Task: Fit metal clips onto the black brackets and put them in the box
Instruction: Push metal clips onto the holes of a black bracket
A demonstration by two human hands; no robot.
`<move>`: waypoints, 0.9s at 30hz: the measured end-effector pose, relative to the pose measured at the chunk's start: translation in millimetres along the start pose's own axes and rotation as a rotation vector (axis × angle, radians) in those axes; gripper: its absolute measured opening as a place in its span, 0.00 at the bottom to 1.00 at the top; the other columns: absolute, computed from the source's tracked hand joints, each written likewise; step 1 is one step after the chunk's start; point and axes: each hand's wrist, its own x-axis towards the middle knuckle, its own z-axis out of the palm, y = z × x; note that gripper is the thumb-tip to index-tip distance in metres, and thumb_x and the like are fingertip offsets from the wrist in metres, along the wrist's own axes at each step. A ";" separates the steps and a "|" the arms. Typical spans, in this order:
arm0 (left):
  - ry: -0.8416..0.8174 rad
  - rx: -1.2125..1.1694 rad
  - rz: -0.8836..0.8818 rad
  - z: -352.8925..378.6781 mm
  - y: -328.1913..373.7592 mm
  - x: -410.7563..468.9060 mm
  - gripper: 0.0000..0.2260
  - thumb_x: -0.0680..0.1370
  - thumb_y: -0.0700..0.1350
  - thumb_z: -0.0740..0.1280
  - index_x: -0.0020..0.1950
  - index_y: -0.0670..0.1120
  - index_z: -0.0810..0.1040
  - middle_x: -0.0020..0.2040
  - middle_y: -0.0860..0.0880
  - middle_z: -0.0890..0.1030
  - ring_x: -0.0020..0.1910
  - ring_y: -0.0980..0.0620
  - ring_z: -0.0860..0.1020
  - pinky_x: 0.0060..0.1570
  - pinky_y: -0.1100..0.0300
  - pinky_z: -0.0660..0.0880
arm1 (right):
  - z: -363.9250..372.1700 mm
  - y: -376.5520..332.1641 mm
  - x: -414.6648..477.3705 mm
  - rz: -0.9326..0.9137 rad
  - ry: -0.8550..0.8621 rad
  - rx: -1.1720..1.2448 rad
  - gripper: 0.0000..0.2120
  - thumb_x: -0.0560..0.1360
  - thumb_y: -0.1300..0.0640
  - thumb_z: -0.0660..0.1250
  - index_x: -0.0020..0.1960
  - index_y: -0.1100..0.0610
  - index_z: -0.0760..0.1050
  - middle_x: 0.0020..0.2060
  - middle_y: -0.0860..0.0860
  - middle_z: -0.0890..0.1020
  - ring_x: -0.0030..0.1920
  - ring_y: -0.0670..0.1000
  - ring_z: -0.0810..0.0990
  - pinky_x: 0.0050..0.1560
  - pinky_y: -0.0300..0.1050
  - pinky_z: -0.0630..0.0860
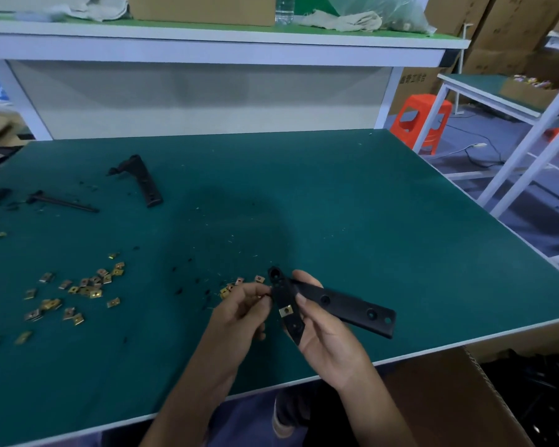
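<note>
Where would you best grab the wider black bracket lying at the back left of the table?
Probably the bracket by its long straight arm, pinched across the narrow width from above: it lies flat on the green mat with both long edges free, while its far end is lumpy and bent.

Green-topped workbench (336, 204). Far-left area: one black bracket (146, 183), with a slim black part (63, 201) lying apart from it. Near-left area: scattered brass-coloured metal clips (78, 290). Smaller clip cluster (239, 282) toward front edge, centre.
</note>
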 end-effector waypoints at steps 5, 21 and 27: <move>-0.028 -0.176 -0.067 -0.3 7.7 -8.0 0.04 0.81 0.37 0.64 0.51 0.39 0.79 0.39 0.45 0.78 0.37 0.52 0.76 0.38 0.62 0.75 | -0.8 2.1 2.1 -0.005 -0.007 -0.058 0.20 0.75 0.62 0.68 0.67 0.54 0.77 0.63 0.61 0.82 0.58 0.55 0.83 0.58 0.48 0.79; 0.046 -0.350 -0.142 -0.6 10.6 -9.2 0.03 0.80 0.34 0.66 0.51 0.38 0.79 0.41 0.43 0.82 0.36 0.52 0.80 0.36 0.62 0.78 | 5.3 2.2 -0.7 -0.039 -0.068 -0.117 0.24 0.72 0.60 0.74 0.68 0.55 0.76 0.64 0.62 0.81 0.60 0.56 0.82 0.59 0.46 0.80; 0.074 -0.358 -0.154 2.6 12.5 -9.8 0.04 0.80 0.34 0.65 0.54 0.38 0.77 0.44 0.41 0.83 0.37 0.50 0.82 0.38 0.60 0.80 | 3.2 4.5 0.7 -0.055 -0.093 -0.141 0.20 0.75 0.62 0.72 0.66 0.54 0.77 0.65 0.63 0.80 0.62 0.58 0.81 0.59 0.45 0.80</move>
